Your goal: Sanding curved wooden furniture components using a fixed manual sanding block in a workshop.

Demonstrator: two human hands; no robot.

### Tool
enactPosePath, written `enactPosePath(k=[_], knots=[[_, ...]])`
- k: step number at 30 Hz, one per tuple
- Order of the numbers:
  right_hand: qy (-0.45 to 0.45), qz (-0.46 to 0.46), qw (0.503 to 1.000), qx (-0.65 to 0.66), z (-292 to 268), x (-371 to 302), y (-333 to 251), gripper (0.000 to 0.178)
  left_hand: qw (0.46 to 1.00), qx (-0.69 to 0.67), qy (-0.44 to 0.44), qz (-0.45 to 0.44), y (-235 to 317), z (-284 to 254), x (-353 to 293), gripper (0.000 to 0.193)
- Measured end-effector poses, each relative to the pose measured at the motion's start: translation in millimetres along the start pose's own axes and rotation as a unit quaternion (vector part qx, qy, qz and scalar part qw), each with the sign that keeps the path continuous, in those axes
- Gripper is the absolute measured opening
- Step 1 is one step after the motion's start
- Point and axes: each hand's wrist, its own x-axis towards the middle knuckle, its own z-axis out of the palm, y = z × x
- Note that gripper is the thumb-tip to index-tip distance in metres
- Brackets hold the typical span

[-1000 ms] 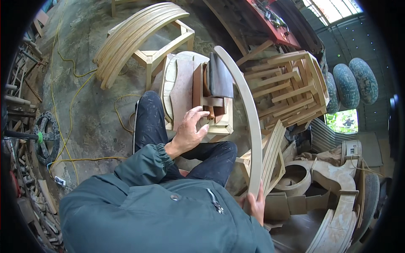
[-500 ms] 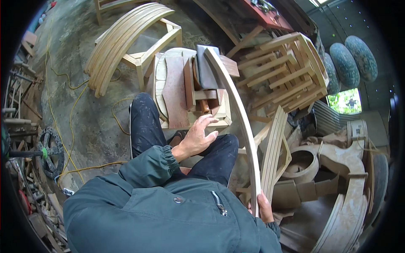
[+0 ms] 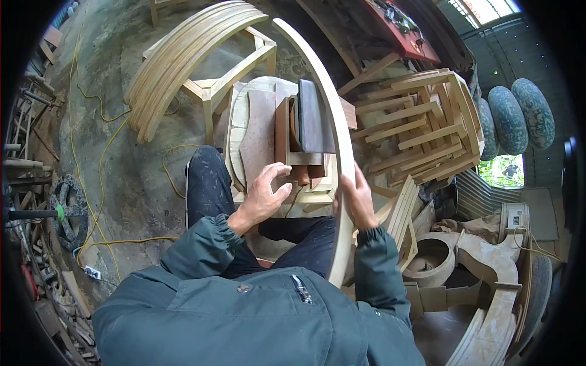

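A long curved strip of pale wood point(image 3: 345, 146) stands out in front of me, bowed to the right. My right hand point(image 3: 357, 198) is closed around its nearer half. The strip passes along the right side of a flat dark grey pad point(image 3: 316, 119); whether they touch I cannot tell. That pad is fixed upright in a brown wooden holder point(image 3: 282, 128) with a rounded brown knob point(image 3: 303, 177) at its near end. Close to the knob my left hand point(image 3: 262, 196) hangs open, thumb and fingers apart, holding nothing. Beneath the holder lies a brown board point(image 3: 256, 131) on a pale wooden base.
Several matching curved strips point(image 3: 189, 61) lean on a wooden frame point(image 3: 239, 72) at far left. Stacked wooden frames point(image 3: 427, 125) stand at right, below a red tabletop point(image 3: 410, 36). A large carved wooden piece point(image 3: 488, 259) lies at lower right. Yellow cord point(image 3: 101, 222) crosses the floor.
The curved strip has moved forward and slightly left. My right hand has shifted from its near end up toward its middle. My left hand has drawn a little left, away from the knob.
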Motion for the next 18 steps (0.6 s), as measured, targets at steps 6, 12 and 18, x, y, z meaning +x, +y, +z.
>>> enactPosePath(k=[6, 12, 18], knots=[[0.1, -0.229, 0.886, -0.391, -22.9, 128.1, -15.8, 0.069, 1.0, -0.015, -0.003, 0.014, 10.7, -7.6, 13.7, 0.042], [0.101, -0.146, 0.833, -0.524, 20.0, 186.8, -71.1, 0.059, 0.997, -0.048, 0.026, -0.05, -10.6, -16.2, -2.9, 0.043], [0.097, -0.096, 0.802, -0.582, 46.9, 251.2, -97.8, 0.06, 0.997, -0.044, 0.007, -0.063, -12.1, -29.5, -1.9, 0.044]])
